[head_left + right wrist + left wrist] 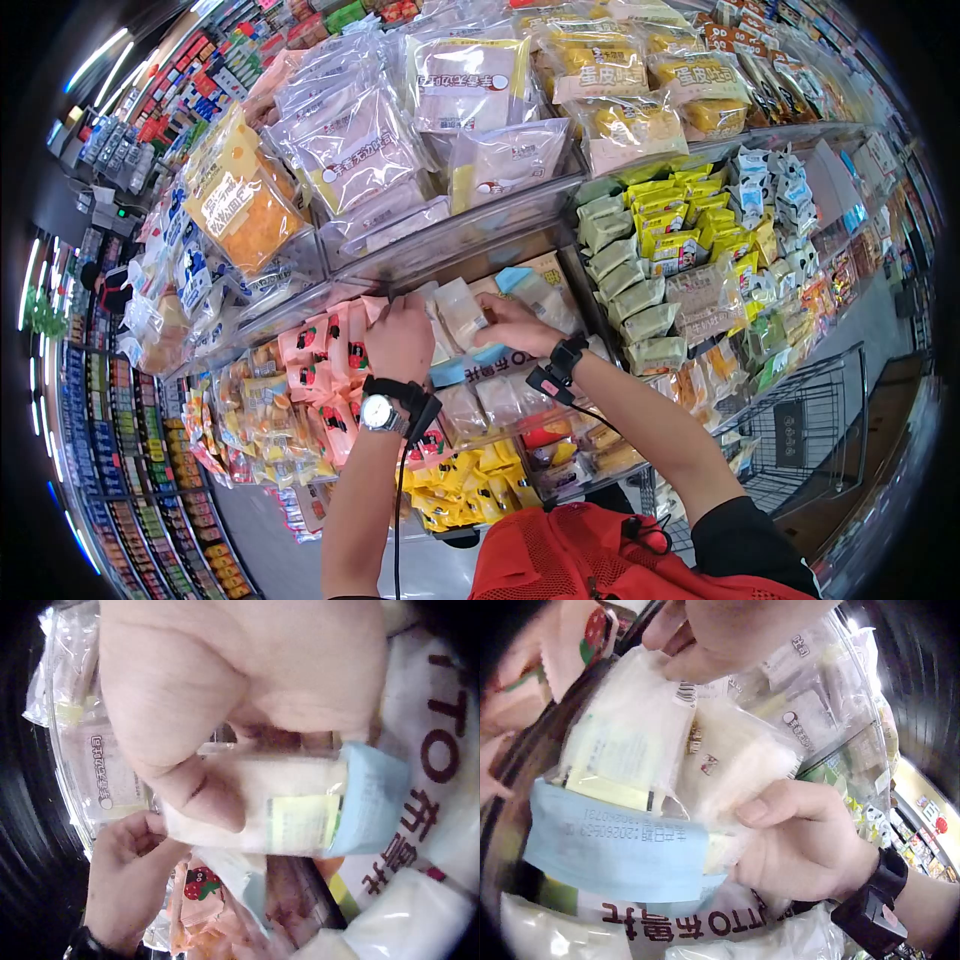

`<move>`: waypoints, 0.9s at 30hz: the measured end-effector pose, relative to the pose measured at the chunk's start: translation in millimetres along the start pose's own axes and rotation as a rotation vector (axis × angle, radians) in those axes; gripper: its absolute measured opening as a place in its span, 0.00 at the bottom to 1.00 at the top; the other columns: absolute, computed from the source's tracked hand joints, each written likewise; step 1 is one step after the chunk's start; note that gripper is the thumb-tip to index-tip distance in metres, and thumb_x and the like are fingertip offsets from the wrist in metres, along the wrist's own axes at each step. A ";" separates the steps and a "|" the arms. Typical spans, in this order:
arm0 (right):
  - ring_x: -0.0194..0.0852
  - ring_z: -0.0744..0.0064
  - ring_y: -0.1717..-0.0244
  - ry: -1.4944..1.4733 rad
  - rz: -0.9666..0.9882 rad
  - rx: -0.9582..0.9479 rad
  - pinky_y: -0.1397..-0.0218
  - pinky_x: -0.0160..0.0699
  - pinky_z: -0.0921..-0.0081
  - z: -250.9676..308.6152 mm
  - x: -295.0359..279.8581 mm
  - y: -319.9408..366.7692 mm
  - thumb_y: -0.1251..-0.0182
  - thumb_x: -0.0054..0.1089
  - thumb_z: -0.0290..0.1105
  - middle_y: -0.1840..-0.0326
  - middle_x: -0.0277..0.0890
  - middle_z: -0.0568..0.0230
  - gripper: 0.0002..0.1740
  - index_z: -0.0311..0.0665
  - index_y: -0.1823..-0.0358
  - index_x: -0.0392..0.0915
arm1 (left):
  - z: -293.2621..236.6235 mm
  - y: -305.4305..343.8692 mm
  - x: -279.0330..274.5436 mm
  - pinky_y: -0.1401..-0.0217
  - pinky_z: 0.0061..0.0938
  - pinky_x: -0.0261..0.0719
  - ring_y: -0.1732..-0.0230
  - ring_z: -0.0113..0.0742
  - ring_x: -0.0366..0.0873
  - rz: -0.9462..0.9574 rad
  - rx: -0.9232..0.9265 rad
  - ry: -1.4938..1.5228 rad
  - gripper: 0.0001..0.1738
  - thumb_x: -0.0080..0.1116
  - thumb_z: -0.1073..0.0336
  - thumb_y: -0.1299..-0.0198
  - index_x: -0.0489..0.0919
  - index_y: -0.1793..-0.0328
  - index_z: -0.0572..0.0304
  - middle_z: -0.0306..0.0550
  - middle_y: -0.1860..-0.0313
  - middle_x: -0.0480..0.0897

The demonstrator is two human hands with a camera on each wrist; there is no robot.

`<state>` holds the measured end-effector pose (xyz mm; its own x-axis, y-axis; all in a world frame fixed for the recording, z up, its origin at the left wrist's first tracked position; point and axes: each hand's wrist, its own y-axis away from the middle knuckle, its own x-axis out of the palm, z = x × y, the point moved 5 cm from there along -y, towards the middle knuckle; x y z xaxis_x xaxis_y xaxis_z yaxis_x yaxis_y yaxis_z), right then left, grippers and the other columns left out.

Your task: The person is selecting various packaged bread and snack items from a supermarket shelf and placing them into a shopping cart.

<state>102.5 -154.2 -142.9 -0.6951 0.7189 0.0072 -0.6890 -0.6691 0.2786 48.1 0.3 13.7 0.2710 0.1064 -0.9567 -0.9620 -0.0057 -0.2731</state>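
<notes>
The left hand (401, 340) pinches a blue-ended packet (622, 727) in its fingers (705, 656); the right hand (527, 335) pinches a second packet (292, 778).

Left hand (742, 634) cropped in its wrist view, shelf goods (148, 455) blurred

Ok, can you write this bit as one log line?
left hand: pinches white packet | right hand: holds second white packet | beside left hand: pink packets | nearby: yellow packets

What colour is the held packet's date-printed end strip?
The end strip is light blue, clearest in the left wrist view.
</notes>
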 end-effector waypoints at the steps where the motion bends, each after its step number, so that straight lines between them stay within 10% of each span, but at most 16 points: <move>1: 0.77 0.70 0.38 -0.065 0.044 -0.058 0.35 0.71 0.75 11.4 7.8 4.5 0.42 0.71 0.35 0.37 0.79 0.59 0.45 0.46 0.20 0.64 | 4.5 0.8 -9.4 0.60 0.42 0.86 0.60 0.48 0.87 -0.005 -0.002 0.024 0.06 0.62 0.63 0.42 0.80 0.63 0.55 0.47 0.65 0.86; 7: 0.80 0.73 0.43 -0.447 0.314 0.128 0.39 0.77 0.74 59.1 8.0 56.5 0.35 0.63 0.22 0.37 0.80 0.63 0.37 0.39 0.23 0.67 | 4.3 6.0 -18.4 0.61 0.42 0.85 0.60 0.48 0.86 -0.064 0.011 0.107 0.02 0.61 0.67 0.44 0.81 0.66 0.54 0.46 0.66 0.86; 11: 0.81 0.73 0.42 -0.187 0.506 0.243 0.39 0.78 0.73 48.7 20.5 58.8 0.34 0.64 0.25 0.39 0.82 0.64 0.36 0.39 0.23 0.66 | 10.2 7.5 -18.2 0.55 0.41 0.84 0.55 0.47 0.86 -0.018 0.031 0.093 0.03 0.63 0.67 0.47 0.83 0.65 0.53 0.46 0.65 0.87; 27: 0.82 0.75 0.49 -0.206 0.322 -0.152 0.41 0.77 0.76 40.4 25.7 17.5 0.46 0.71 0.24 0.48 0.85 0.65 0.30 0.34 0.38 0.79 | 16.4 16.5 -24.9 0.38 0.42 0.75 0.53 0.41 0.83 -0.119 0.105 0.144 0.05 0.65 0.63 0.50 0.83 0.70 0.54 0.41 0.64 0.87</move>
<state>80.9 -139.7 -99.0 -0.8355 0.4803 0.2669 -0.4760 -0.8753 0.0853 24.9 13.8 34.6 0.3776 -0.0427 -0.9250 -0.9193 0.1029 -0.3800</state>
